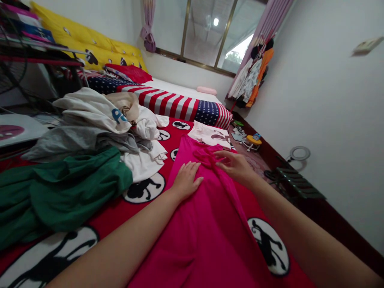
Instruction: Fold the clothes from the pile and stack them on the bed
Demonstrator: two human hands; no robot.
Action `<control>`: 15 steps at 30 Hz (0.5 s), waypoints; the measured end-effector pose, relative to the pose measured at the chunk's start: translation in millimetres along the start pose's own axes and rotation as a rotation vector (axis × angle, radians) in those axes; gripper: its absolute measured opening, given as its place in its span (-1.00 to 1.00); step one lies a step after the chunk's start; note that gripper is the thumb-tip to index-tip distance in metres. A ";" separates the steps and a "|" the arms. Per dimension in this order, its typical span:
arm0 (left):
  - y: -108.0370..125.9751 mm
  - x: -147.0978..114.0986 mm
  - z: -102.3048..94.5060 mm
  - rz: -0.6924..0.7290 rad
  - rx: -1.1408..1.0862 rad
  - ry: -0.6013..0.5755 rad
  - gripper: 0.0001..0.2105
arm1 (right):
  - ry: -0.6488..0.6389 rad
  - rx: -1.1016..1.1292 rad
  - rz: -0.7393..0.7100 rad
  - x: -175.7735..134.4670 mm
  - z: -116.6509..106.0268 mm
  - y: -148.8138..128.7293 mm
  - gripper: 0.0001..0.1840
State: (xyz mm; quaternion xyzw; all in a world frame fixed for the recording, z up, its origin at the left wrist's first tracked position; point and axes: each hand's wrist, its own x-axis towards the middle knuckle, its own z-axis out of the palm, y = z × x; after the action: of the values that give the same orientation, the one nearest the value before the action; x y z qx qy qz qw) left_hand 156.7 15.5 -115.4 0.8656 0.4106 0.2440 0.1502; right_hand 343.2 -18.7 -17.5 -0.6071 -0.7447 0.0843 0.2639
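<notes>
A bright pink garment (207, 224) lies spread lengthwise in front of me; its exact kind I cannot tell. My left hand (186, 181) rests flat on its left half, fingers stretched out and holding nothing. At the garment's upper right edge, my right hand (235, 165) has its fingers curled with bunched pink cloth between them. Just beyond lies a folded pale pink shirt (210, 134) with a brown print. Everything sits on a red blanket (162, 224) with black figures in white ovals.
To the left is a heap of clothes: a green garment (75, 188), a grey one (75, 140) and a cream one with blue lettering (93, 108). A bed with a flag-patterned cover (177, 104) stands behind. A black stool (300, 182) is at the right wall.
</notes>
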 end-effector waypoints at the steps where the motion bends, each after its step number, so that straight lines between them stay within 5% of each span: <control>1: 0.4 0.3 -0.4 0.001 -0.003 -0.001 -0.49 | -0.022 -0.063 0.035 -17.0 -6.3 2.5 -0.71; 9: 6.9 3.2 -2.9 0.004 -0.022 0.084 -0.53 | -0.416 -0.466 0.428 -156.7 -30.0 9.4 -0.78; 15: 28.7 29.3 -6.9 0.146 0.152 0.026 -0.41 | -0.441 -0.380 0.529 -216.7 -25.0 -13.1 -0.97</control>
State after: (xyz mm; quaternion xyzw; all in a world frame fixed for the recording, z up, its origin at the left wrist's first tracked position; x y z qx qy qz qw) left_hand 187.1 21.2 -87.6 0.8989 0.3656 0.2336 0.0608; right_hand 371.1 -232.4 -53.5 -0.7835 -0.6037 0.1384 -0.0503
